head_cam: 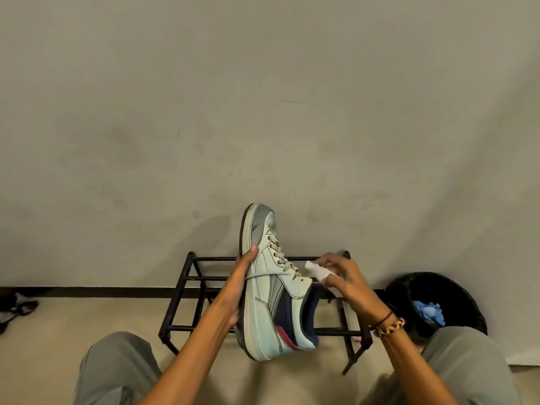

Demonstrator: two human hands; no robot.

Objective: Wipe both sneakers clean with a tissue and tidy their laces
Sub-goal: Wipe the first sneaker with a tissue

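Seated above a black shoe rack, a person's left hand grips 1 sneaker by its sole, toe pointing up and away, long axis near vertical. The right hand, just right of the laces, pinches a white tissue in curled fingers, nearer the collar. A dark bin sits farther right.

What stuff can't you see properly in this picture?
- Sole of the sneaker: faces away in the head view, with the left hand over it.
- Second sneaker: nowhere in view.
- Tissue: mostly covered by the right hand.
- Bin contents: dark, only something blue shows.
- Object at left edge: cut off.
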